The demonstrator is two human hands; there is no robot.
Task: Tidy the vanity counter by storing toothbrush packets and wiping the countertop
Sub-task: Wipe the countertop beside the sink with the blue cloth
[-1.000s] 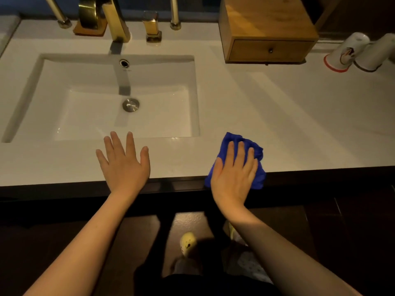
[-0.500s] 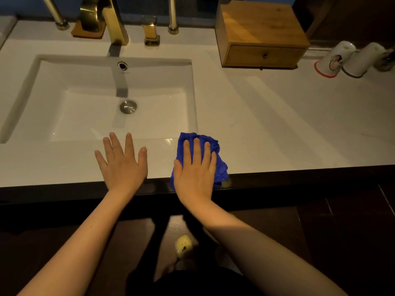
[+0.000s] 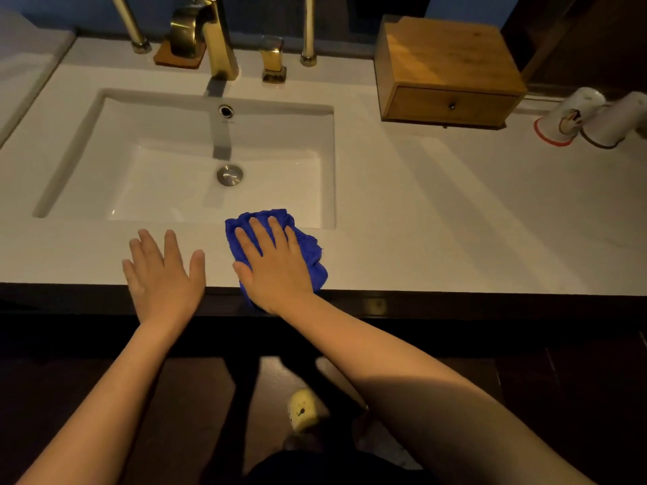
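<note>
My right hand (image 3: 275,266) lies flat on a crumpled blue cloth (image 3: 308,248), pressing it onto the white countertop (image 3: 437,218) at the front edge, just below the sink's (image 3: 189,162) right corner. My left hand (image 3: 162,274) rests palm down on the front strip of the counter, fingers spread, holding nothing, a short gap to the left of the cloth. A wooden box with a shut drawer (image 3: 448,75) stands at the back right. No toothbrush packets are visible.
A gold faucet (image 3: 213,40) and its handle (image 3: 273,61) stand behind the basin. Two white cups (image 3: 567,117) lie on their sides at the far right. The counter's dark front edge (image 3: 455,304) runs below my hands; a foot shows on the floor.
My right hand has slid the blue cloth leftward along the front of the counter, from right of the sink to its front right corner, close to my still left hand.
</note>
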